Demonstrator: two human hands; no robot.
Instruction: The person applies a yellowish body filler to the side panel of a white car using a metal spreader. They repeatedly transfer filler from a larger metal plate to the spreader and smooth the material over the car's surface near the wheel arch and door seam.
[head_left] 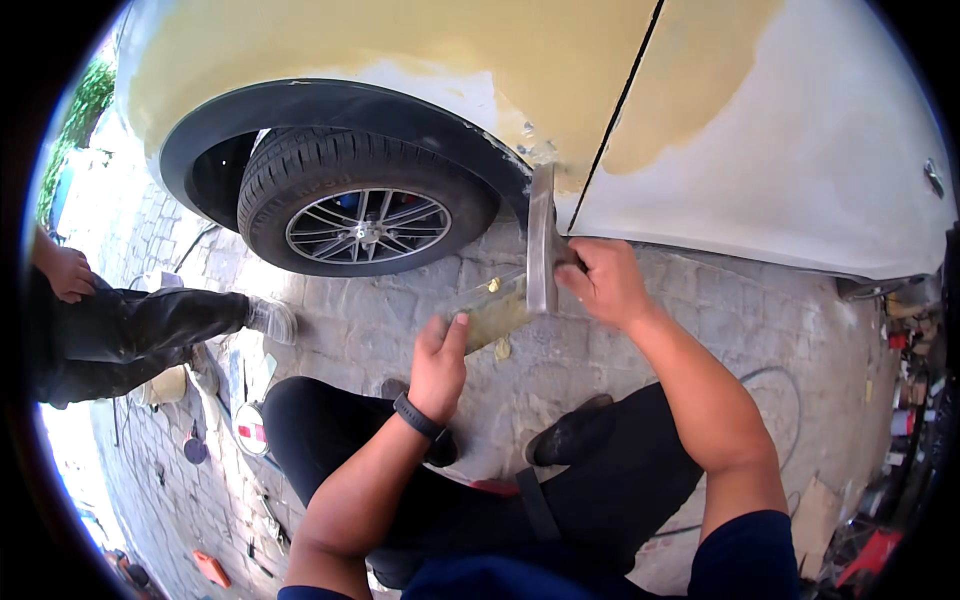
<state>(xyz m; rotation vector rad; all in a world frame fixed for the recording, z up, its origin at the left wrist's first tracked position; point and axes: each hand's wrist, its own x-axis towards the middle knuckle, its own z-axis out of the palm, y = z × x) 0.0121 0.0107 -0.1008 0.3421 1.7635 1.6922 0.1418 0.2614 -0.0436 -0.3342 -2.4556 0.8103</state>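
Blade [541, 240], wide, metal, ctr of frame; R hand [608, 285] grips it from the right, prob. for firm control. L hand [440, 355] clasps greenish plate [490, 325], thumb on top, prob. to steady it close by the blade; contact unclear from where I stand. Car panel [800, 180], upper frame: white w/ tan patches [690, 100]. Stone paving [350, 320] below; co-worker's legs [150, 325], left.

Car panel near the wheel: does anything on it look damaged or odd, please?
Yes. Beside the dark wheel-arch trim, the panel shows chipped-looking grey spots; uneven tan areas interrupt its white surface.
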